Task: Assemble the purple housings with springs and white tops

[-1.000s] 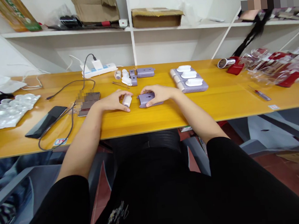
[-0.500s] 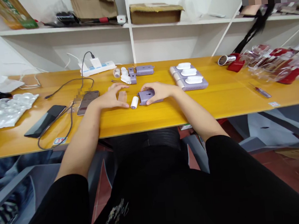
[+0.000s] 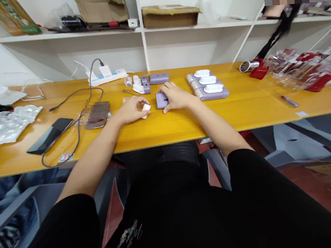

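Observation:
My left hand (image 3: 134, 108) is closed on a small white cylinder (image 3: 146, 109), whose end shows between thumb and fingers. Just right of it, my right hand (image 3: 175, 96) grips a purple plastic casing (image 3: 161, 101) from its right side, with part of the casing hidden under the fingers. Behind the hands lie another purple casing (image 3: 159, 78), a small purple piece (image 3: 145, 84) and white plastic parts (image 3: 137, 85). A thin pointed tool (image 3: 131, 92) rests close behind my left hand. To the right, purple units (image 3: 213, 94) stand side by side with white oval pieces (image 3: 213, 88) on them.
Two phones (image 3: 50, 135) (image 3: 97, 116) and a dark cable (image 3: 79, 134) lie on the left, near a power strip (image 3: 108, 77) and a bag of clear domes (image 3: 12, 122). Rightward are a screwdriver (image 3: 289, 101), a metal grater drum (image 3: 249, 65) and red-and-clear parts (image 3: 301, 67). Shelves rise behind.
My left hand has moved right and closed on the white cylinder, which stood on the table between the hands. My right hand and the purple casing have shifted slightly away from me.

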`<state>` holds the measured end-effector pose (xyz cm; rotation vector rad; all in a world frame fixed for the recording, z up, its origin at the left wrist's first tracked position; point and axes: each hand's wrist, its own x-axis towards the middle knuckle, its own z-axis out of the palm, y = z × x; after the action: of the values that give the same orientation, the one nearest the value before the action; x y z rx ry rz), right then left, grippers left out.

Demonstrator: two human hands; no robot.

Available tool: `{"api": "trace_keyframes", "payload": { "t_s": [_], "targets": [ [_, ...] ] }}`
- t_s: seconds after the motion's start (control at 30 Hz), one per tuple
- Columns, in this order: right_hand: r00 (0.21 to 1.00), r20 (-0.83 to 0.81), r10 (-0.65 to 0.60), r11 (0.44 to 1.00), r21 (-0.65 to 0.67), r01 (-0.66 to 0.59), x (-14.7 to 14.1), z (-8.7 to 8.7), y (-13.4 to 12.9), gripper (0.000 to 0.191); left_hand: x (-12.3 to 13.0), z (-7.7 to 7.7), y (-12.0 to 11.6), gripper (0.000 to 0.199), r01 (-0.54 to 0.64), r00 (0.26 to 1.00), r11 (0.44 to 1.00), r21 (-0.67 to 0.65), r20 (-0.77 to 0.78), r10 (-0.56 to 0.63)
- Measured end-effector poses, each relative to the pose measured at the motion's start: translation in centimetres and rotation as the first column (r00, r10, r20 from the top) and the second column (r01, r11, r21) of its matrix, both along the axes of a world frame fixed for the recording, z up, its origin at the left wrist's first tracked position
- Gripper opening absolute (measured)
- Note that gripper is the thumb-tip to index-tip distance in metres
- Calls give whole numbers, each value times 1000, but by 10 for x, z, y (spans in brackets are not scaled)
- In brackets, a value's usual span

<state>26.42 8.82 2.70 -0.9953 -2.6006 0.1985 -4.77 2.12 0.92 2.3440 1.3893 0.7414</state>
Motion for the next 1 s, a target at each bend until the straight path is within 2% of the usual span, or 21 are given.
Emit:
{"api": "trace_keyframes", "payload": {
  "t_s": [0.1,0.17,0.27,0.37,0.47,0.7,0.87,1.0],
  "targets": [
    [1000,26,-16,999,-33,16,-3,2,-6,115,6,-2,0,65,17,963,1000,13,268,-20],
    [999,47,-22,998,-61,25,-5,3,-10,115,11,-4,2,74,-17,919,1000,9,395,12],
    [999,43,-18,999,-46,20,-9,6,-16,112,18,-7,5,86,-87,876,996,15,477,70],
    [1000,-10,-1,1000,-13,1,-11,8,-18,97,23,-9,6,94,-83,846,997,4,529,68],
    [998,-46,41,999,-17,-42,-9,8,-15,84,27,-12,6,100,-46,837,998,-32,544,56],
    [979,-80,186,983,20,-185,-4,6,-7,76,32,-12,-3,102,1,891,995,-98,453,43],
    [979,-64,191,981,37,-189,-4,7,-10,79,36,-10,-7,97,35,896,994,-107,443,16],
    [981,-44,189,981,48,-187,-5,7,-13,80,37,-11,-5,98,7,894,993,-121,445,48]
  ]
}}
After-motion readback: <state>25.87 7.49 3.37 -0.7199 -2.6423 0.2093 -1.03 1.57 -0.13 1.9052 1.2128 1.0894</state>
